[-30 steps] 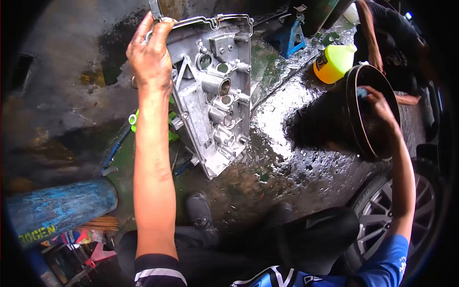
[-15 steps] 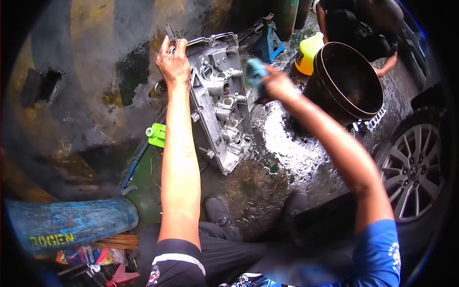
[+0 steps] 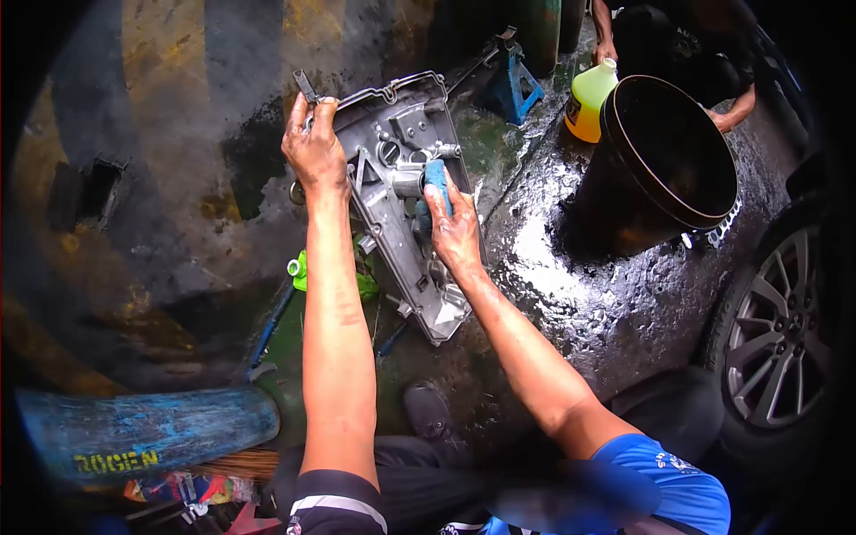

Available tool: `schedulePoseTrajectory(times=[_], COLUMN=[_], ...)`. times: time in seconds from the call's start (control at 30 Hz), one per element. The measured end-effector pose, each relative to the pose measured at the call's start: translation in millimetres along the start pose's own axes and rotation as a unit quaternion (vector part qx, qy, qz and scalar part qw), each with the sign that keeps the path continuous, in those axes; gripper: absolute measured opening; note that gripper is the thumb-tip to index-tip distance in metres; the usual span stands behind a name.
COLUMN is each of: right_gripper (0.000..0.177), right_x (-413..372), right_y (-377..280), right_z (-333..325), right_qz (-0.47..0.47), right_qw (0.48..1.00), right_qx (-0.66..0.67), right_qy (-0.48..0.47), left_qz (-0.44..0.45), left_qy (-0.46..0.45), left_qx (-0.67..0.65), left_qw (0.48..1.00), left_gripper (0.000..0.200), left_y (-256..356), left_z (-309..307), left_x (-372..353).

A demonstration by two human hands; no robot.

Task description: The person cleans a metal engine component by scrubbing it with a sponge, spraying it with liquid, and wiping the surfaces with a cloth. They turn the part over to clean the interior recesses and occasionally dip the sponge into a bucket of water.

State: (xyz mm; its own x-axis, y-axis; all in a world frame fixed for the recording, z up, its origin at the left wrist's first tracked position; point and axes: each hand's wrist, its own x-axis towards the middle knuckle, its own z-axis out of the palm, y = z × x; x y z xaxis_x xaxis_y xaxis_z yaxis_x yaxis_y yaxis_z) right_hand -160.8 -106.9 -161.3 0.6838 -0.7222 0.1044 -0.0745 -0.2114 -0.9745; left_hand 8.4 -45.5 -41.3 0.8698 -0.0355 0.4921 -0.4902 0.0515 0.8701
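Left hand (image 3: 314, 147) clamps cover (image 3: 383, 192) by top edge, upper centre; right hand (image 3: 456, 234) fingers wrap sponge (image 3: 437, 176). We fear cover skidding on wet floor (image 3: 571, 294) under pressure.

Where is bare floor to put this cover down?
Bare wet floor lies between the engine cover, the black bucket and the car wheel. Crowded: the green tool left of the cover; on it, left hand gripping, right hand holding a blue sponge.

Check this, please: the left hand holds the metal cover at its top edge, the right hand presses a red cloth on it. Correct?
Only the colour is wrong: in the head view the cloth is blue. The left hand holds the metal cover at its top edge; the right hand presses the cloth on it.
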Motion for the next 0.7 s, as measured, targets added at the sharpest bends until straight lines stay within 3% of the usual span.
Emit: schedulePoseTrajectory(times=[0.03, 0.13, 0.17, 0.2, 0.33, 0.4, 0.5, 0.6, 0.63, 0.67, 0.7], right_gripper=[0.045, 0.043, 0.041, 0.04, 0.035, 0.033, 0.032, 0.036, 0.044, 0.049, 0.05], right_x=[2, 4, 3, 1, -9, -9, 2, 31, 48, 59, 66], right_y=[-3, 1, 1, 2, 16, 18, 42, 26, 29, 29, 7], right_z=[0, 0, 1, -1, 18, 13, 17, -8, -16, -20, -31], right_qz=[0.008, 0.024, -0.045, -0.046, -0.136, -0.088, -0.118, -0.007, -0.02, -0.059, -0.025], right_qw=[0.999, 0.99, 0.986, 0.987, 0.987, 0.996, 0.99, 0.975, 0.955, 0.949, 0.93], right_qx=[0.032, 0.137, 0.12, 0.1, -0.024, 0.009, -0.07, -0.104, -0.094, -0.092, -0.109], right_qy=[0.008, 0.029, 0.105, 0.117, 0.084, 0.032, -0.017, -0.196, -0.282, -0.297, -0.35], left_qz=[0.0, -0.012, -0.01, -0.015, -0.043, -0.041, -0.046, -0.051, -0.056, -0.054, -0.051], left_qy=[0.001, 0.016, 0.019, 0.013, 0.004, 0.019, 0.013, 0.01, 0.009, 0.011, 0.013], left_qx=[0.007, -0.001, -0.005, -0.007, -0.037, -0.049, -0.052, -0.053, -0.057, -0.063, -0.071], left_qw=[1.0, 1.0, 1.0, 1.0, 0.998, 0.998, 0.997, 0.997, 0.997, 0.996, 0.996], left_gripper=[0.046, 0.044, 0.041, 0.04, 0.034, 0.033, 0.034, 0.036, 0.036, 0.037, 0.038], left_y=[3, 7, 6, 5, 9, 5, 7, 10, 10, 10, 10], left_z=[0, 3, 3, 1, -1, 0, -2, -5, -5, -6, -5], left_x=[0, -3, -2, -1, -7, -5, -4, -7, -7, -9, -10])
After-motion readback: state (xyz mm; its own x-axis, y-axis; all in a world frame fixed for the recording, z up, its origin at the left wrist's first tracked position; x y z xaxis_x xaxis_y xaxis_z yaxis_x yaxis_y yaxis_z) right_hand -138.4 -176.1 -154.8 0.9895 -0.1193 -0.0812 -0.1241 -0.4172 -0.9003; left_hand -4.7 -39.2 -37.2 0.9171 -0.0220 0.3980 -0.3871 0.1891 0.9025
